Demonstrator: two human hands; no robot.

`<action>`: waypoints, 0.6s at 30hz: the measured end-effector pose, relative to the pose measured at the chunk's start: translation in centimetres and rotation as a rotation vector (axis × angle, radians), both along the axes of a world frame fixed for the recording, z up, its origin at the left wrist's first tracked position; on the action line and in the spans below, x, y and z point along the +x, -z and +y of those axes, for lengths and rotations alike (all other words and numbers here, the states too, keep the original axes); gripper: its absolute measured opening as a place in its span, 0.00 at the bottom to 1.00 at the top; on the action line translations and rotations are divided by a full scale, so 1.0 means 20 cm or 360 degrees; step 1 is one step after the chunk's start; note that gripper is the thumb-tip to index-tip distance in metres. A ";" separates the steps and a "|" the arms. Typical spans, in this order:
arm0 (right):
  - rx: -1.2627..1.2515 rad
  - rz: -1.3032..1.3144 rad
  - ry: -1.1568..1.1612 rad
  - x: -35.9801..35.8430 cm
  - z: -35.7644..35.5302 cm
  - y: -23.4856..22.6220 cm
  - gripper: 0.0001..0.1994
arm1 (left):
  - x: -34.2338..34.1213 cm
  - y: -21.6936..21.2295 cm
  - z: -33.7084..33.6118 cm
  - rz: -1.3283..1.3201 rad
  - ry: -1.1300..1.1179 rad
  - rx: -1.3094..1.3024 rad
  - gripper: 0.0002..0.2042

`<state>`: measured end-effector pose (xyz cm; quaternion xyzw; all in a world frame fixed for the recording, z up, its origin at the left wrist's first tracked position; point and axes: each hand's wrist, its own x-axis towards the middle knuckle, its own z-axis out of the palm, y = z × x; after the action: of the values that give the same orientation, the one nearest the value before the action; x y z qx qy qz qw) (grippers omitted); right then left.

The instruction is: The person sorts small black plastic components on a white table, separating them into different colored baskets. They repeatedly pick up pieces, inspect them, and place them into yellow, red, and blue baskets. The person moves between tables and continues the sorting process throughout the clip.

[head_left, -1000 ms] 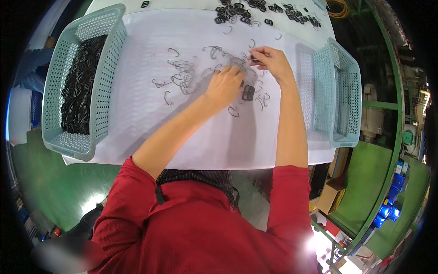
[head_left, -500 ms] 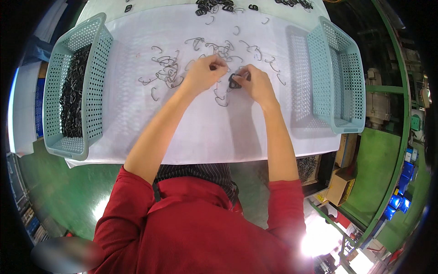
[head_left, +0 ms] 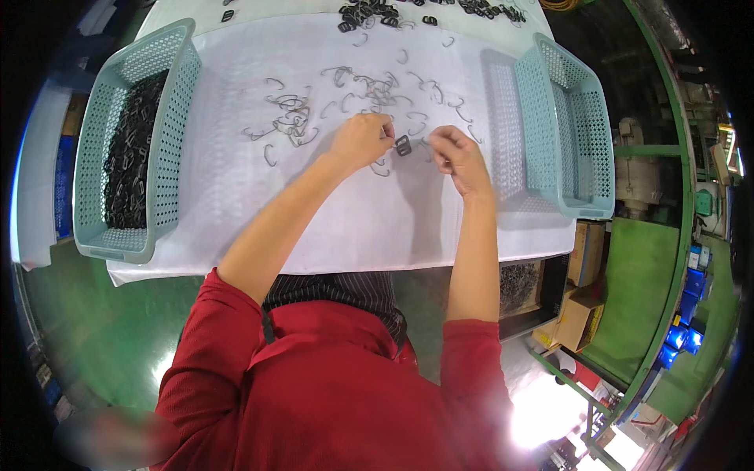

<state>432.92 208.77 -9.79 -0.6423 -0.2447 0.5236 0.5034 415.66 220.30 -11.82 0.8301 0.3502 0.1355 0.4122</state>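
Note:
Over the middle of the white-covered table, my left hand (head_left: 364, 142) is closed in a pinch. At its fingertips is a small black buckle (head_left: 403, 146) with slots, tilted. Whether a wire piece runs through it is too small to tell. To the right, apart from the buckle, my right hand (head_left: 462, 160) has curled fingers, the tips smeared by motion; anything between them cannot be made out. Bent wire hooks (head_left: 292, 118) lie scattered left of my hands. More wire hooks (head_left: 378, 88) lie beyond them, and a few (head_left: 463, 108) at the right.
A light blue perforated basket (head_left: 169, 145) at the left holds many black buckles (head_left: 129, 165). Another blue basket (head_left: 542, 129) stands at the right edge. Black buckles (head_left: 367, 14) are heaped at the far side. Below the table's right edge is a dark tray (head_left: 558, 290) of small metal pieces.
My right hand has let go of the black buckle and drawn away to the right. The buckle is now at my left fingertips. The whole view has shifted slightly.

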 end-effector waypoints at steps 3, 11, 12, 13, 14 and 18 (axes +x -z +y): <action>-0.0084 -0.0986 -0.0359 -0.13 0.05 0.00 0.13 | -0.06 -0.04 0.03 0.0007 -0.0159 -0.0067 0.09; -0.0058 -0.2203 -0.0406 -0.24 0.05 0.12 0.08 | -0.70 -0.42 0.27 -0.0154 -0.0971 0.0714 0.07; -0.0005 -0.2142 -0.0340 -0.25 0.07 0.12 0.07 | -0.85 -0.49 0.32 -0.0149 -0.1066 0.0941 0.07; 0.0036 -0.2091 -0.0270 -0.25 0.08 0.12 0.06 | -0.99 -0.55 0.36 -0.0154 -0.1152 0.1161 0.08; 0.0082 -0.2038 -0.0197 -0.24 0.10 0.11 0.06 | -1.09 -0.63 0.37 -0.0009 -0.1256 0.1094 0.09; -0.0097 -0.1006 -0.0132 -0.13 0.18 -0.08 0.09 | -1.41 -0.62 0.46 0.0747 -0.1456 0.1640 0.10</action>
<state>430.32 212.36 -8.13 -0.7773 -0.3992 0.3254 0.3613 387.37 229.55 0.50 0.6965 0.6332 0.2604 -0.2149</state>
